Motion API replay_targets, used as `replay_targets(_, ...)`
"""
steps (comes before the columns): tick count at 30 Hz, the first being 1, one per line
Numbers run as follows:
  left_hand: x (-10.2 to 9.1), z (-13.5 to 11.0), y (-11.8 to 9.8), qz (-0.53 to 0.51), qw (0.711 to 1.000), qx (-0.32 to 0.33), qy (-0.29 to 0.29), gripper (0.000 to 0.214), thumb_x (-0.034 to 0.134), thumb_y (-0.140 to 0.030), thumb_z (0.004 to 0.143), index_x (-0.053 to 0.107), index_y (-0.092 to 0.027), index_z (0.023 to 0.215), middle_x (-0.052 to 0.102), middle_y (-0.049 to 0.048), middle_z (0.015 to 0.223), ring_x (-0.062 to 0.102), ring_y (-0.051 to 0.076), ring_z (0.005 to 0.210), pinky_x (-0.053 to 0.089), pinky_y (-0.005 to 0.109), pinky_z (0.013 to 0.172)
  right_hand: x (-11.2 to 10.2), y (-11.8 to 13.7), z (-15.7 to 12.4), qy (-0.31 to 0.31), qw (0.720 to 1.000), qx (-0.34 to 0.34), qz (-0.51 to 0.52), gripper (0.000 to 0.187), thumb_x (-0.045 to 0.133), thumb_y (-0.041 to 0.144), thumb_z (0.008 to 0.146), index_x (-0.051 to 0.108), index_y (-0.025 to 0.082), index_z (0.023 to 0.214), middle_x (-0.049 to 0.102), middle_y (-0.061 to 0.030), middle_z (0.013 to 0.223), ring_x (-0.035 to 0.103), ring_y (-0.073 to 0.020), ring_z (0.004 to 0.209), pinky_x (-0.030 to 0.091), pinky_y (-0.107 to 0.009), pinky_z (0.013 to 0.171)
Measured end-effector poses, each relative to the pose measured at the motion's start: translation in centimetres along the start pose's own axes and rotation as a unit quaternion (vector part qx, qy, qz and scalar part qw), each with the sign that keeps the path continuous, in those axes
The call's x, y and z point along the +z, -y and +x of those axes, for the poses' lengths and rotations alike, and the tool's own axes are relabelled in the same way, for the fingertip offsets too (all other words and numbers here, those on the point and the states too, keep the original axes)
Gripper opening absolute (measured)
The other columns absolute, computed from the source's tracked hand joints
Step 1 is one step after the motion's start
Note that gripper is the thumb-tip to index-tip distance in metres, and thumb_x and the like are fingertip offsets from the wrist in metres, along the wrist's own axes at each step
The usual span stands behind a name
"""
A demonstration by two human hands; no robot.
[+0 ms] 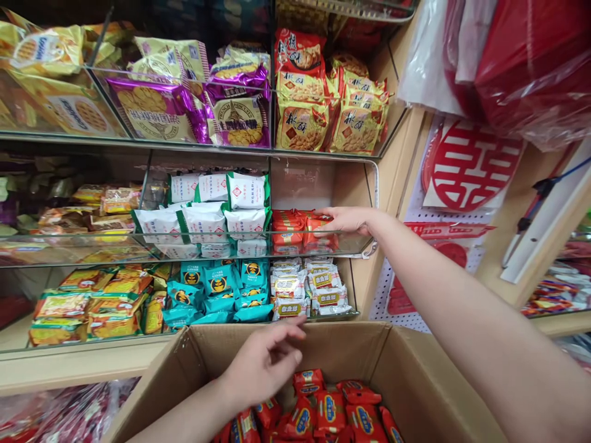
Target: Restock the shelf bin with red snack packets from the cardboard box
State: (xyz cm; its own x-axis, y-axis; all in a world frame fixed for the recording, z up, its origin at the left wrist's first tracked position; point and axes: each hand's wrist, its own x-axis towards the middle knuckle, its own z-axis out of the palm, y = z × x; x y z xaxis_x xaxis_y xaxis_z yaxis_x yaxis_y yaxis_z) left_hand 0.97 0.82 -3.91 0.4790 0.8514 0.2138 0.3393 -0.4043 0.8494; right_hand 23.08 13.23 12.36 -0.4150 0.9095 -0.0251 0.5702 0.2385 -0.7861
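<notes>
Many red packets (330,412) lie in the bottom-centre carton (341,347), the left hand (263,364) above, fingers apart; centre-right, the right hand (349,219) touches shelved packets (287,229), its fingers' grip unclear.

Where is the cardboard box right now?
In the head view, the cardboard box is at bottom centre, just below the shelved teal packets, with the left hand over its opening and red packets inside.

Yellow biscuit packets (80,111): far upper left of frame. Purple biscuit packets (154,107): upper left, beside the yellow. White-and-green packets (203,223): left of centre. Teal packets (220,280): lie beneath these. Round red emblem (475,165): upper right.
</notes>
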Motion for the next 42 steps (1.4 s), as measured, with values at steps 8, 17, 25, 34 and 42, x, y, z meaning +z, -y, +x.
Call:
replay_targets(8,0.6,-0.8,-1.0,0.326,0.919,0.076,0.207,0.025,0.046,-0.024,0.075,0.061,-0.023,0.095,0.062,0.0079,0.097,0.059,0.024,0.084,0.046,0.033,0.074,-0.3,-0.1,0.0,-0.015,0.999,-0.021,-0.037,0.083,0.068,0.047,0.062,0.032,0.018,0.132,0.034,-0.0120,0.136,0.051,-0.0235,0.107,0.054,-0.029,0.071)
replay_targets(17,0.1,-1.4,2.9,0.423,0.847,-0.169,0.274,0.055,0.057,-0.034,0.057,0.063,-0.014,0.108,0.061,0.0251,0.104,0.059,0.045,0.088,0.045,0.054,0.071,0.0,0.0,0.0,-0.006,1.000,0.002,0.005,0.086,0.071,0.032,0.060,0.028,0.021,0.134,0.051,-0.0124,0.122,0.062,-0.0174,0.076,0.053,-0.032,0.063)
replay_targets(25,1.4,-1.6,2.0,0.448,0.838,-0.180,0.255,0.054,0.056,-0.034,0.057,0.064,-0.017,0.108,0.060,0.0258,0.109,0.057,0.047,0.092,0.042,0.058,0.072,0.3,1.1,0.1,0.033,0.996,0.062,-0.054,0.091,0.072,0.026,0.060,0.023,0.023,0.137,0.057,-0.0088,0.115,0.062,-0.0158,0.071,0.051,-0.032,0.066)
replay_targets(34,1.4,-1.4,2.3,0.454,0.832,-0.180,0.264,0.054,0.055,-0.037,0.058,0.064,-0.019,0.108,0.060,0.0257,0.106,0.057,0.046,0.091,0.043,0.059,0.070,-0.5,0.2,0.6,0.015,0.998,-0.016,-0.055,0.066,0.070,0.038,0.063,0.046,0.027,0.124,0.061,-0.0050,0.109,0.060,-0.0173,0.086,0.050,-0.033,0.076)
replay_targets(42,1.6,-1.6,2.7,0.463,0.828,-0.165,0.269,0.053,0.054,-0.035,0.060,0.063,-0.015,0.109,0.059,0.0275,0.108,0.057,0.046,0.092,0.043,0.058,0.072,-0.5,-0.1,0.7,0.005,0.998,-0.051,-0.040,0.046,0.069,0.045,0.062,0.062,0.032,0.105,0.060,0.0008,0.111,0.054,-0.0188,0.100,0.046,-0.035,0.084)
